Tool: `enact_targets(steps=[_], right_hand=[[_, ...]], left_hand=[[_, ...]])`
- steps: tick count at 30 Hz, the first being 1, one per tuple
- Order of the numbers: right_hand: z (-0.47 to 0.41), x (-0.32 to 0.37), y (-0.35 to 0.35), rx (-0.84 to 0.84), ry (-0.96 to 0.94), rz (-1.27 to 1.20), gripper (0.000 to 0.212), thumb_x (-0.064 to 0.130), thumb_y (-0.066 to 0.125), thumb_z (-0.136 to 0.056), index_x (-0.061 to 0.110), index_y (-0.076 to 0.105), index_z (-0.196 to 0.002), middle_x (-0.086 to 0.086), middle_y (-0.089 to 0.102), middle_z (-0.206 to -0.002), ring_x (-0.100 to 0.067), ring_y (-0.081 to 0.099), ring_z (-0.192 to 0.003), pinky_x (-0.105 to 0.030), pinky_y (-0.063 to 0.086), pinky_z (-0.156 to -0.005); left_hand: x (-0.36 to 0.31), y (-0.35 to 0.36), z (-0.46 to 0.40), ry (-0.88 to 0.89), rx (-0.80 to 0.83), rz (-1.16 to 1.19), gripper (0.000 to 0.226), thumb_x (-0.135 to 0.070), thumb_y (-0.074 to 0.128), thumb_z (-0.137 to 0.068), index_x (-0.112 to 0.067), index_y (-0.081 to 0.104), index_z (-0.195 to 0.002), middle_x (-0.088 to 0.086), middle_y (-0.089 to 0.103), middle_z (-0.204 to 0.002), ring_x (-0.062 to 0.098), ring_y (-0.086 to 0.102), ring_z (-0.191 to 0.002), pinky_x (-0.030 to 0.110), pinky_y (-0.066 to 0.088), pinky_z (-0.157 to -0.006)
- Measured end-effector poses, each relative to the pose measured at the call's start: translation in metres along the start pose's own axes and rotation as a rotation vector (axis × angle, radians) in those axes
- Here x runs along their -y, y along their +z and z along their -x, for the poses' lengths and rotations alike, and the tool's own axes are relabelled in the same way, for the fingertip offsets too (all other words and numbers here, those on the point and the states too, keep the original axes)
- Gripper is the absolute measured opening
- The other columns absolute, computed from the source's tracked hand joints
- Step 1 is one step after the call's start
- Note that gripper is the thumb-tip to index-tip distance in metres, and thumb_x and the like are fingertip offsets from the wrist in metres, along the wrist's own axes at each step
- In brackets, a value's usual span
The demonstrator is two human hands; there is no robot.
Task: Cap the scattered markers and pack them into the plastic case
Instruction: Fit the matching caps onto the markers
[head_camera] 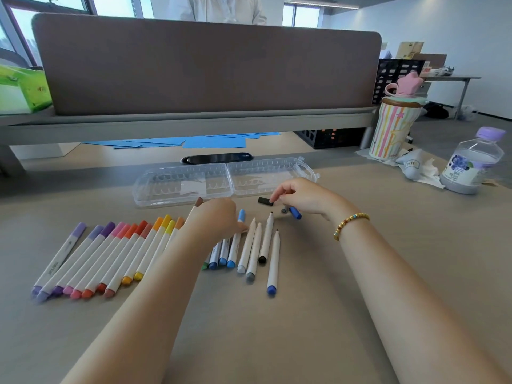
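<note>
- While four markers (261, 245) lie uncapped with bare tips near the middle of the surface (304, 328), any sweep of a forearm could smear ink or roll them.
- Black cap (265, 201) sits just under the right hand (302, 196); fingers curled down over it, contact unclear, so can't tell if it's gripped. Poor pinch could flick it away.
- Blue cap (295, 213) and a grey one beside it lie loose below that hand; mismatch risk, cap colour must match the marker's end plug.
- Left hand (219, 217) rests half-closed on the blue markers, brown-capped marker (195, 207) poking out behind it; grip hidden.
- Capped row (110, 256) on the left looks fine.
- Plastic case (224, 180) lies open and empty beyond the hands, near enough to get knocked.
</note>
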State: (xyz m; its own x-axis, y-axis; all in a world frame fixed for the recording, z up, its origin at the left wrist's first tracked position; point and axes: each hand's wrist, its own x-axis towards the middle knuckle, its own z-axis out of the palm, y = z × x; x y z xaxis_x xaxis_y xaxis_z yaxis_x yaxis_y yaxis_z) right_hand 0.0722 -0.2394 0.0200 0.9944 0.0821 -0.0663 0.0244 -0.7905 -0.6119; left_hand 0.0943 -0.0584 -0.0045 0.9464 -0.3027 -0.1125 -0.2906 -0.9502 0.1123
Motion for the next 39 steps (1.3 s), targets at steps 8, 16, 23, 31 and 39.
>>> enact_targets(steps=[8,16,23,31,39], right_hand=[[-0.004,-0.02,-0.011,-0.055,0.124,0.079,0.024,0.007,0.043,-0.095,0.018,0.065,-0.095,-0.004,0.059,-0.114,-0.023,0.055,-0.104,-0.032,0.043,-0.088],[-0.008,-0.032,-0.01,-0.15,0.2,0.059,0.021,0.008,0.044,-0.095,0.016,0.064,-0.093,-0.006,0.055,-0.13,-0.022,0.05,-0.117,-0.028,0.038,-0.087],[-0.007,-0.033,-0.011,-0.014,0.223,0.087,0.005,0.017,0.056,-0.091,0.02,0.057,-0.087,-0.002,0.057,-0.102,-0.017,0.051,-0.092,-0.027,0.039,-0.079],[-0.008,-0.034,-0.007,0.054,0.255,0.199,0.012,0.021,0.06,-0.09,0.014,0.069,-0.093,0.002,0.055,-0.077,-0.018,0.049,-0.079,-0.023,0.036,-0.059],[-0.004,-0.039,-0.014,0.075,0.283,0.239,0.021,0.022,0.062,-0.089,0.014,0.067,-0.107,0.0,0.057,-0.09,-0.018,0.052,-0.087,-0.026,0.038,-0.074]], left_hand=[[-0.014,-0.009,0.012,0.103,0.075,0.053,0.031,-0.041,0.053,-0.091,-0.012,0.06,-0.096,-0.001,0.057,-0.085,0.016,0.054,-0.084,0.025,0.043,-0.074],[-0.036,0.004,0.018,0.093,0.019,0.003,0.026,-0.026,0.05,-0.089,-0.017,0.038,-0.068,-0.004,0.043,-0.069,0.017,0.046,-0.074,0.022,0.033,-0.054],[-0.029,0.003,0.012,0.07,0.05,0.128,0.025,-0.037,0.052,-0.089,-0.013,0.046,-0.085,-0.005,0.042,-0.068,0.015,0.045,-0.074,0.026,0.038,-0.067],[-0.025,0.005,0.01,0.033,-0.009,0.106,0.03,-0.039,0.05,-0.092,-0.012,0.054,-0.104,-0.002,0.05,-0.085,0.016,0.048,-0.083,0.026,0.042,-0.074],[-0.028,-0.007,0.017,0.178,0.09,0.115,0.027,-0.037,0.055,-0.09,-0.015,0.057,-0.106,-0.003,0.054,-0.097,0.014,0.049,-0.089,0.024,0.041,-0.081]])
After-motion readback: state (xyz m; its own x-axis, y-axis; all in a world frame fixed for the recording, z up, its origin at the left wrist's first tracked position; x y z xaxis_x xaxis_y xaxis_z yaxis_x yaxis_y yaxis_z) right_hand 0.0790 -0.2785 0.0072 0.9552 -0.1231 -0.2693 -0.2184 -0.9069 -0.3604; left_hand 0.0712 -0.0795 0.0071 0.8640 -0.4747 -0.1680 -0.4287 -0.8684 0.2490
